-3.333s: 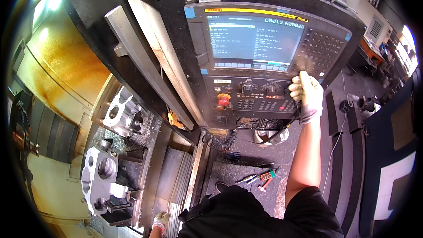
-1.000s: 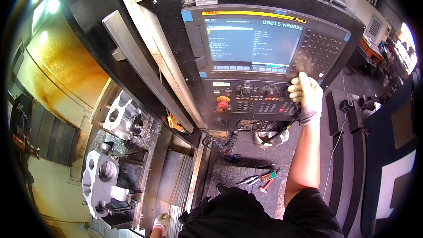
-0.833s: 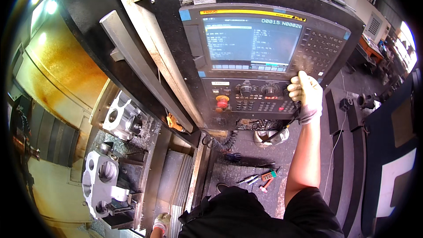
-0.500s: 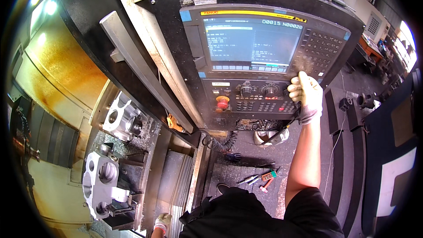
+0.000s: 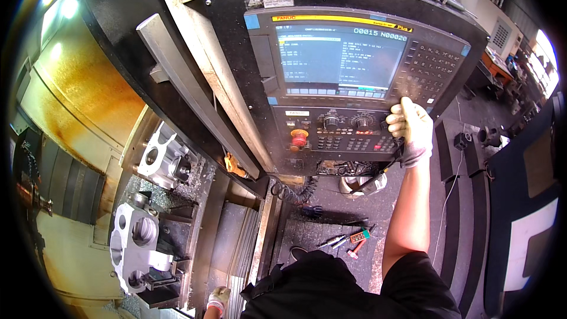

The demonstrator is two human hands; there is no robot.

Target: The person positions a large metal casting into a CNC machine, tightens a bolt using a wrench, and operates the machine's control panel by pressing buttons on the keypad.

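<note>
My right hand (image 5: 411, 123), in a pale work glove with a grey cuff, is at the lower right of a machine control panel (image 5: 277, 119). Its index fingertip meets the lower edge of the keypad (image 5: 426, 71), while the other fingers curl in and hold nothing. Left of it, the lit screen (image 5: 336, 56) shows lines of text. Down at the lower edge, my left hand (image 5: 218, 298), gloved too, is beside the ribbed metal cover (image 5: 236, 248) at the machine opening. Its fingers look curled together; what they may grip is hidden.
Inside the machine, two silver metal castings (image 5: 134, 242) sit on fixtures among metal chips. A red emergency stop button (image 5: 299, 137) and a grey door handle (image 5: 177, 82) are nearby. Hand tools and a red hammer (image 5: 356, 250) lie on the floor platform, below a white bucket (image 5: 372, 186).
The text on the screen has changed, with more lines now in its right column. Both hands stay nearly in place; the view has shifted very slightly.
</note>
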